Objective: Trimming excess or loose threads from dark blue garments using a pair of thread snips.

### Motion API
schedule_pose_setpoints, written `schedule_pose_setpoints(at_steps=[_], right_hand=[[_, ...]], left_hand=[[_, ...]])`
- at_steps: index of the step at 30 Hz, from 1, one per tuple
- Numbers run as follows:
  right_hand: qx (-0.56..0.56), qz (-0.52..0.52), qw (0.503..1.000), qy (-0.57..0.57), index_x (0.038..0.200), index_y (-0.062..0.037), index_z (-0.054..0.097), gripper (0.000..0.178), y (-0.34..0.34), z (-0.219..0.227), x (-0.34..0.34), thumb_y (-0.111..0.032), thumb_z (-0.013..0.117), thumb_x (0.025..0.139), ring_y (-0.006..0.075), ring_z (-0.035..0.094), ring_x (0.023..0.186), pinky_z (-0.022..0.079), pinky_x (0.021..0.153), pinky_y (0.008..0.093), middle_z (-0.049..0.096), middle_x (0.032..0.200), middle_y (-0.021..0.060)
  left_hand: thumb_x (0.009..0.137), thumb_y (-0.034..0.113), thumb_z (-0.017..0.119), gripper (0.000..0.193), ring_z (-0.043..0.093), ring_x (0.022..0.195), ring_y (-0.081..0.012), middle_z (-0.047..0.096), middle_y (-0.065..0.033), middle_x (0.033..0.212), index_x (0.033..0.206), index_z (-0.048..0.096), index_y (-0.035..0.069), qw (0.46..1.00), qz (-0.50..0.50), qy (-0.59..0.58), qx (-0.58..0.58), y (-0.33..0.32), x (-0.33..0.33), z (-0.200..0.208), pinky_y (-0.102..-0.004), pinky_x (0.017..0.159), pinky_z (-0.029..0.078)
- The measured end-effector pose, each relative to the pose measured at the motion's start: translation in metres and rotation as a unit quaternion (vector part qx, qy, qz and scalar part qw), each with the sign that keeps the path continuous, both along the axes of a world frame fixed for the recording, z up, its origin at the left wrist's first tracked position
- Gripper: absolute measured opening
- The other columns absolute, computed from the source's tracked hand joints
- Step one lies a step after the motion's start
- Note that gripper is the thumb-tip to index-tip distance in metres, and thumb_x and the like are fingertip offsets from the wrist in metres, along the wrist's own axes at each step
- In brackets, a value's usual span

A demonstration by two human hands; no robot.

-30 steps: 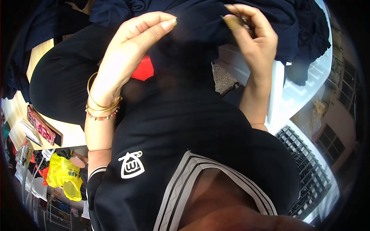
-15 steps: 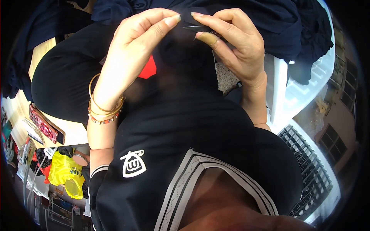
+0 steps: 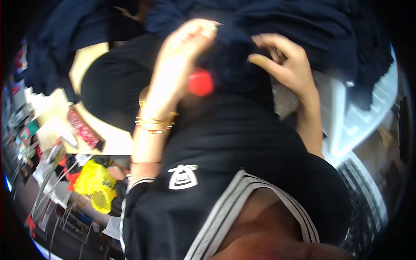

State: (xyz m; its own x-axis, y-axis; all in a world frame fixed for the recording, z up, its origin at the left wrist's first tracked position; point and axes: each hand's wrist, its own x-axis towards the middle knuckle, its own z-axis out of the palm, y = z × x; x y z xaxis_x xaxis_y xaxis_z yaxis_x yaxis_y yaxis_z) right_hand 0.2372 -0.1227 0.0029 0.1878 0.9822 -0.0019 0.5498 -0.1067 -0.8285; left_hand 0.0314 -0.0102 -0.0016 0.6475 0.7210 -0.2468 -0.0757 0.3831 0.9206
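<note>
My left hand (image 3: pixel 184 50) is raised over the lap, its fingers drawn together in a pinch. A pale, thin sliver shows at its fingertips, too blurred to name. Apart from it, on the right, my right hand (image 3: pixel 288 65) has thumb and forefinger spread with nothing visible between them; its thumb looks yellowish, as if covered. Beneath and beyond both hands lies dark navy cloth (image 3: pixel 277 21), spread over the lap. A red patch (image 3: pixel 200 82) shows just right of my left wrist.
A pale wooden surface (image 3: pixel 117 143) at left carries a red patterned case (image 3: pixel 82 128). Below it hangs a yellow plastic bag (image 3: pixel 93 180) among clutter. To the right, a white plastic piece (image 3: pixel 364 117) sits under the cloth, near a black-and-white grid (image 3: pixel 362 186).
The view has shifted, so everything appears farther right. My hands have moved farther apart, and my right hand sits lower. A thin needle seen between them earlier cannot be made out now.
</note>
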Motion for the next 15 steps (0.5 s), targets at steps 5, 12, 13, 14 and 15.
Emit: schedule_pose_setpoints(at_steps=[5, 12, 13, 14, 15], right_hand=[[0.033, 0.09, 0.986, 0.139, 0.078, -0.0014, 0.061, 0.013, -0.001, 0.013, -0.013, -0.001, 0.074, 0.075, 0.0064, 0.046, 0.058, 0.036, 0.053, 0.0217, 0.058, 0.071, 0.0006], [0.161, 0.236, 0.929, 0.235, 0.091, -0.0009, 0.064, 0.019, 0.011, 0.037, -0.051, 0.002, 0.068, 0.073, 0.0164, 0.064, 0.069, 0.048, 0.06, 0.0259, 0.066, 0.081, 0.0077], [0.187, 0.25, 0.922, 0.229, 0.093, -0.0014, 0.065, 0.019, 0.014, 0.037, -0.054, 0.0, 0.069, 0.074, 0.0196, 0.065, 0.07, 0.048, 0.06, 0.0275, 0.065, 0.081, 0.0091], [0.213, 0.25, 0.911, 0.248, 0.094, -0.0001, 0.067, 0.022, 0.012, 0.039, -0.056, 0.002, 0.073, 0.072, 0.0102, 0.056, 0.06, 0.04, 0.051, 0.0244, 0.061, 0.073, 0.0048], [0.164, 0.255, 0.917, 0.26, 0.095, -0.001, 0.067, 0.023, 0.006, 0.046, -0.05, 0.0, 0.073, 0.073, 0.0103, 0.055, 0.059, 0.041, 0.053, 0.0239, 0.059, 0.07, 0.004]], left_hand=[[0.089, 0.008, 0.056, 0.028, 0.048, 0.114, -0.0124, 0.046, -0.0063, 0.133, 0.117, 0.054, 0.002, 0.98, -0.159, -0.023, 0.115, -0.009, -0.01, -0.005, -0.0275, 0.094, 0.042], [0.071, 0.014, 0.073, 0.029, 0.063, 0.079, -0.0253, 0.064, -0.0139, 0.085, 0.093, 0.059, 0.0, 0.923, -0.283, 0.197, 0.173, -0.031, -0.017, 0.052, -0.0348, 0.069, 0.05], [0.071, 0.016, 0.074, 0.032, 0.063, 0.084, -0.0225, 0.063, -0.0138, 0.083, 0.095, 0.06, 0.0, 0.937, -0.242, 0.181, 0.177, -0.024, -0.018, 0.062, -0.0346, 0.078, 0.049], [0.071, 0.016, 0.076, 0.036, 0.063, 0.09, -0.0208, 0.066, -0.0121, 0.089, 0.1, 0.061, -0.001, 0.909, -0.202, 0.15, 0.333, -0.016, -0.031, 0.054, -0.0343, 0.088, 0.046], [0.075, 0.014, 0.07, 0.021, 0.064, 0.081, -0.0243, 0.067, -0.0102, 0.082, 0.091, 0.066, 0.003, 0.71, -0.279, 0.461, 0.453, 0.011, -0.057, 0.043, -0.0355, 0.078, 0.05]])
